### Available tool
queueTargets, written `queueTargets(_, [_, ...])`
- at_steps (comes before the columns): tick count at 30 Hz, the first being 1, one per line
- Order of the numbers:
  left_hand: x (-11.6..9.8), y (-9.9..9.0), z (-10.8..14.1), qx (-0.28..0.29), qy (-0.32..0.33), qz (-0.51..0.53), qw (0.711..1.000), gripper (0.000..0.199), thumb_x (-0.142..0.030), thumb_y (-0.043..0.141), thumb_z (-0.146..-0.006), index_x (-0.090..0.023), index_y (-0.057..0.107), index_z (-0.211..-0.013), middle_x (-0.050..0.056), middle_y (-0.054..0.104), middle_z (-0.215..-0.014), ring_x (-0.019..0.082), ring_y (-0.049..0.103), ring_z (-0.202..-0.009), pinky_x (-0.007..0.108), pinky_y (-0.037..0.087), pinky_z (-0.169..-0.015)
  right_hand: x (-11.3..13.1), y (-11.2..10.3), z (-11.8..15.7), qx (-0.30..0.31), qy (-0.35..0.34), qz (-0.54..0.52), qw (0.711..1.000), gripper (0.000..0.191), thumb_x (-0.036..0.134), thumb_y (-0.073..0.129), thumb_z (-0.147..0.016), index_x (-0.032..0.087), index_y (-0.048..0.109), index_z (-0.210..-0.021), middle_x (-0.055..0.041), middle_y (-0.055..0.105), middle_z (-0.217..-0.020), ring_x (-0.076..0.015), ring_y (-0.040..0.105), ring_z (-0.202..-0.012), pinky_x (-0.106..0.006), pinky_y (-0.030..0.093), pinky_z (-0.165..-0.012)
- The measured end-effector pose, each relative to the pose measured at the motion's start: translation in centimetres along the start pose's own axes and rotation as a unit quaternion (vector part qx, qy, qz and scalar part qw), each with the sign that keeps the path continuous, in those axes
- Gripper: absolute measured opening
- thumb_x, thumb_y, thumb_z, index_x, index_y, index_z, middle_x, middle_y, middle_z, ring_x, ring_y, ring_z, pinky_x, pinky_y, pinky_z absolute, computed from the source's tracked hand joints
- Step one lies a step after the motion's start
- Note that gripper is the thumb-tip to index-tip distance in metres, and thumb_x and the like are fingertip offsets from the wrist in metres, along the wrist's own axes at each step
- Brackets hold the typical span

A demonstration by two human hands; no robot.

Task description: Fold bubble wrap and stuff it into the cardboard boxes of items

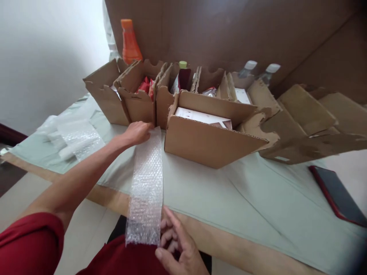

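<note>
A long strip of bubble wrap [147,179] runs from the bin fronts toward me, and its near end hangs past the table edge over my red clothing. My left hand [138,133] is closed at the strip's far end, its fingertips pinching the top corner. Beside the near end is my right hand [182,242], thumb and forefinger apart and the other fingers loosely bent. Its fingers lie along the strip's right edge without gripping it. Just right of the far end stands a cardboard bin [195,141] with a white box [200,117] inside.
Several cardboard bins [139,109] line the back, some holding red packets [145,87]. An orange bottle [131,44] and clear bottles with white caps [250,65] stand behind them. More bubble wrap [78,131] lies at left. A dark phone [336,193] rests at right on the pale cloth [243,206].
</note>
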State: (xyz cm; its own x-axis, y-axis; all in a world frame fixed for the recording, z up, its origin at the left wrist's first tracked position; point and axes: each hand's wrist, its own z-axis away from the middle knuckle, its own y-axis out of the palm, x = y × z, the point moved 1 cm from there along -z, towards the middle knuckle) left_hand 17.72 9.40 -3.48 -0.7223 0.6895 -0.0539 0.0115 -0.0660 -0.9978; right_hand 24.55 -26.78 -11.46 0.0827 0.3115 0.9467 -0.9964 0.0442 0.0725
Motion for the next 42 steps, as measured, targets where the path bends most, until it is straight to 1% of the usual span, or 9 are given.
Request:
queueTargets(4, [-0.3,1.7,0.1,-0.021,0.002,0.004,1.000,0.063,-0.023,0.062,-0.087,-0.015,0.051,-0.148,0.016,0.067,-0.135,0.034,0.064,-0.123,0.042,0.051,-0.101,0.3,0.2,-0.5,0.031,-0.068,0.081,0.994,0.053,0.021,0.059,-0.089,0.034,0.063,-0.141,-0.0092,0.061,-0.131,-0.0177,0.064,-0.096,-0.028,0.056,-0.076])
queueTargets(9, [0.8,3.4,8.4,-0.169,0.049,0.091,0.980,0.053,-0.022,0.055,-0.091,-0.012,0.055,-0.142,0.018,0.057,-0.145,0.033,0.052,-0.135,0.051,0.042,-0.115,2.2,0.2,-0.6,0.013,-0.017,0.082,0.996,0.047,0.025,0.061,-0.090,0.029,0.066,-0.137,-0.0117,0.058,-0.143,-0.0191,0.065,-0.101,-0.034,0.057,-0.088])
queueTargets(14, [1.3,3.4,21.2,-0.036,0.126,0.267,0.955,0.063,-0.006,0.046,-0.079,-0.027,0.060,-0.137,0.008,0.058,-0.150,0.029,0.042,-0.149,0.055,0.041,-0.120,2.7,0.4,-1.1,0.051,0.052,-0.127,0.989,0.036,0.037,0.065,-0.094,0.027,0.068,-0.128,-0.0039,0.072,-0.093,-0.0138,0.062,-0.072,-0.031,0.054,-0.074])
queueTargets(18, [-0.2,2.8,26.5,0.030,0.082,0.334,0.939,0.083,-0.008,0.049,-0.081,-0.032,0.035,-0.159,0.010,0.047,-0.161,0.032,0.037,-0.154,0.058,0.043,-0.118,3.0,0.8,-2.1,0.021,0.025,-0.285,0.958,0.045,0.047,0.075,-0.088,0.023,0.068,-0.125,-0.0053,0.074,-0.088,-0.0142,0.060,-0.065,-0.030,0.050,-0.068])
queueTargets(22, [-2.2,3.2,25.1,-0.071,0.024,0.374,0.925,0.062,-0.017,0.057,-0.091,-0.027,0.047,-0.151,0.013,0.067,-0.139,0.028,0.061,-0.133,0.046,0.053,-0.109,3.8,1.4,-3.2,0.012,0.004,-0.333,0.943,0.049,0.042,0.075,-0.088,0.024,0.064,-0.132,-0.0090,0.076,-0.099,-0.0147,0.065,-0.070,-0.026,0.050,-0.062])
queueTargets(25, [-3.2,4.7,22.2,-0.123,-0.062,0.400,0.906,0.041,-0.024,0.056,-0.096,-0.023,0.059,-0.137,0.006,0.076,-0.105,0.019,0.073,-0.095,0.032,0.060,-0.087,4.0,1.3,-3.6,-0.018,-0.032,-0.298,0.954,0.063,0.040,0.072,-0.090,0.032,0.049,-0.149,-0.0134,0.067,-0.135,-0.0199,0.073,-0.089,-0.026,0.054,-0.061])
queueTargets(30, [-3.0,7.2,19.6,-0.179,-0.118,0.353,0.911,0.052,-0.026,0.059,-0.091,-0.017,0.053,-0.142,-0.002,0.066,-0.077,0.015,0.064,-0.072,0.030,0.054,-0.075,4.2,-0.2,-3.6,-0.123,-0.133,0.021,0.983,0.042,0.027,0.059,-0.101,0.035,0.057,-0.142,-0.0098,0.062,-0.143,-0.0211,0.072,-0.105,-0.033,0.061,-0.080])
queueTargets(37, [-2.9,8.2,18.8,-0.208,-0.072,0.274,0.936,0.053,-0.023,0.058,-0.093,-0.019,0.051,-0.145,0.001,0.068,-0.081,0.018,0.064,-0.076,0.034,0.054,-0.079,6.2,-0.3,-7.0,-0.107,-0.342,0.479,0.801,0.039,0.009,0.055,-0.095,0.019,0.063,-0.132,-0.0137,0.066,-0.139,-0.0303,0.059,-0.130,-0.048,0.052,-0.102])
queueTargets(42, [-2.7,7.8,19.3,-0.227,-0.050,0.256,0.939,0.051,-0.023,0.059,-0.095,-0.021,0.050,-0.145,0.005,0.070,-0.094,0.021,0.066,-0.085,0.037,0.056,-0.083,5.5,-0.1,-9.7,-0.046,-0.325,0.557,0.763,0.031,0.009,0.053,-0.098,0.018,0.069,-0.124,-0.0136,0.069,-0.135,-0.0312,0.058,-0.132,-0.048,0.051,-0.096])
